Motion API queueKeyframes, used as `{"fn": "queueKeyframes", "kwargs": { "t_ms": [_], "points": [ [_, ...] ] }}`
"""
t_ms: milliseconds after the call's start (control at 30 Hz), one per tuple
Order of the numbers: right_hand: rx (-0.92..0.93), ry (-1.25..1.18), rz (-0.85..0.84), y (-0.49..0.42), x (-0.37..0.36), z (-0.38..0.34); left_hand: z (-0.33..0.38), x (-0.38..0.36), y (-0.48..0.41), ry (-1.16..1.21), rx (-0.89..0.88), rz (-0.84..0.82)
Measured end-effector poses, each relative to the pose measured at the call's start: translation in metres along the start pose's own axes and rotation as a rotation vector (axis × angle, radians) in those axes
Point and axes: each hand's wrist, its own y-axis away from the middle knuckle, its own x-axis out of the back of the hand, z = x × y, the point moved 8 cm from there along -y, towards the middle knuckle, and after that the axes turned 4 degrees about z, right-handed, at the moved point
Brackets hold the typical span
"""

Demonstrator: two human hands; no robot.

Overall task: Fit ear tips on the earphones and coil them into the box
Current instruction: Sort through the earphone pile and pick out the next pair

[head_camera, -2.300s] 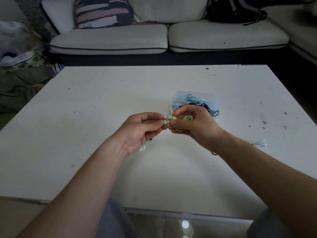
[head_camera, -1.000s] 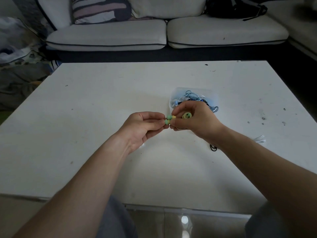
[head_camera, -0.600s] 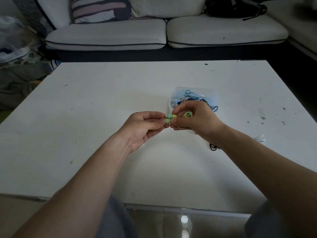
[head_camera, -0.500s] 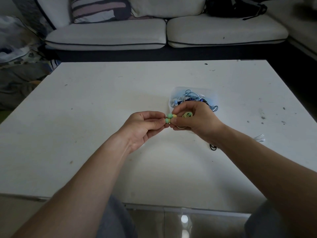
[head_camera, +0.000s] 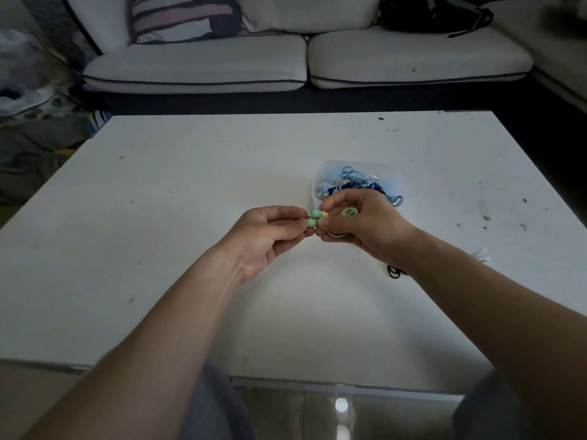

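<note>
My right hand covers most of the earphones it grips. Only a scrap of yellow coil shows between my fingers, so I can't tell how the cable is wound. My left hand pinches the ear tips and hides the near side of the lower one. The near wall of the box is behind my knuckles, and its tangle is too small to sort out. A black cord disappears under my right forearm. The white scrap nearby is too small to identify. The cushion and black bag are cut off at the top.
</note>
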Motion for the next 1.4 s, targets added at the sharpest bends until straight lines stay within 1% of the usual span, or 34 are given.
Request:
{"fn": "queueKeyframes", "kwargs": {
  "t_ms": [200,433,600,833,1033,1133,1267,1400],
  "points": [
    [-0.083,-0.113,0.003,-0.001,-0.001,0.007,0.0,0.001,-0.001,0.02,-0.015,0.026],
    [0.029,0.076,0.046,0.0,0.003,-0.002,0.0,0.001,-0.002,-0.029,-0.029,0.04],
    [-0.039,-0.043,0.004,0.0,0.001,0.0,0.001,-0.001,-0.002,0.004,-0.028,0.019],
    [-0.038,-0.084,0.0,-0.002,0.0,0.002,0.0,-0.001,-0.006,0.006,-0.04,-0.002],
    [-0.066,-0.115,-0.013,-0.003,0.0,0.006,-0.001,-0.007,-0.008,-0.005,-0.051,-0.074],
    [-0.069,-0.11,0.0,-0.003,0.001,0.006,0.001,-0.007,-0.009,-0.06,-0.096,-0.079],
    [-0.076,-0.063,0.069,-0.002,0.006,0.007,0.006,-0.007,-0.007,-0.215,-0.201,-0.034],
    [-0.07,0.012,0.134,0.001,0.011,0.008,0.005,-0.013,-0.005,-0.278,-0.255,-0.022]
  ]
}}
